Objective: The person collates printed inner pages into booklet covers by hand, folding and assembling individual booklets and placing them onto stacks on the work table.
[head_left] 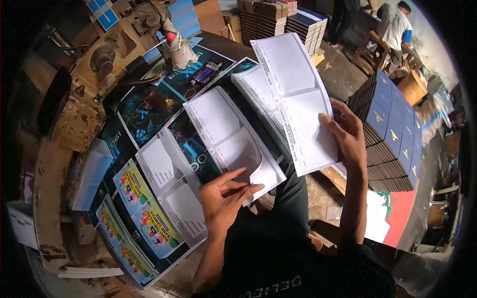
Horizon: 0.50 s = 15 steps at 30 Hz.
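My right hand (pixel 350 133) grips the edge of a long white printed sheet (pixel 305 116), thumb on top, holding it raised and tilted. It may be more than one sheet. Below and to its left lies a stack of similar sheets (pixel 253 84). At the near end of the middle stack of printed sheets (pixel 216 114), my left hand (pixel 223 198) pinches a corner; the top sheet curls up there. Left of it rests a stack of white forms (pixel 181 198). Beyond that are yellow and blue printed covers (pixel 146 211) and another pile of covers (pixel 124 243).
Dark printed sheets (pixel 149 111) cover the table. A worn machine (pixel 102 64) stands at the far left, near a wrapped, red-tipped post (pixel 179 49). Tall stacks of blue books (pixel 392 121) rise on the right. A person (pixel 395 27) sits at the back right.
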{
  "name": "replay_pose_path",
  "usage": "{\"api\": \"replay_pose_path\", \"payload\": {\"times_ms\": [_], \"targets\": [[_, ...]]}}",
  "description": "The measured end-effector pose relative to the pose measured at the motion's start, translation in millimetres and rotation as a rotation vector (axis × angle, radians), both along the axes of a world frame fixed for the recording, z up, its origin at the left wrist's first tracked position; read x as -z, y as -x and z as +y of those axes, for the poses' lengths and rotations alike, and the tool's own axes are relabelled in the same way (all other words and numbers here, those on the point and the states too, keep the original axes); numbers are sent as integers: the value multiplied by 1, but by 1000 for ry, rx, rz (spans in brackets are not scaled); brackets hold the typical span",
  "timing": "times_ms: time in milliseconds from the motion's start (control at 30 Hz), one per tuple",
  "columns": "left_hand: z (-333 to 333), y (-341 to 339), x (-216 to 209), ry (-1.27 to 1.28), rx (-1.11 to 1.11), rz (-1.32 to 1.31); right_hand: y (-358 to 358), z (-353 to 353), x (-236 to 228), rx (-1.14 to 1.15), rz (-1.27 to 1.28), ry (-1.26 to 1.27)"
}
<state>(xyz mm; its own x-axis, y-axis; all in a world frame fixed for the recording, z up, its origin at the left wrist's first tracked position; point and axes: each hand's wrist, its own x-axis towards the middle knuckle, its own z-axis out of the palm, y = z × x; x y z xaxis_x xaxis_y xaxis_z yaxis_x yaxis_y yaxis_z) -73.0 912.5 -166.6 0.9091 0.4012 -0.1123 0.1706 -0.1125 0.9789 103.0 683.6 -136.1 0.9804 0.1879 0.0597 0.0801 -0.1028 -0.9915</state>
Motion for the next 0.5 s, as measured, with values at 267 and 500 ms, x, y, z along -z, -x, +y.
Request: {"api": "replay_pose_path", "payload": {"times_ms": [267, 500], "targets": [[-8, 6, 15, -242, -82, -217, 0, 5, -14, 11, -80, 22], [-14, -23, 9, -801, 288, -133, -1, -7, -10, 19, -80, 7]]}}
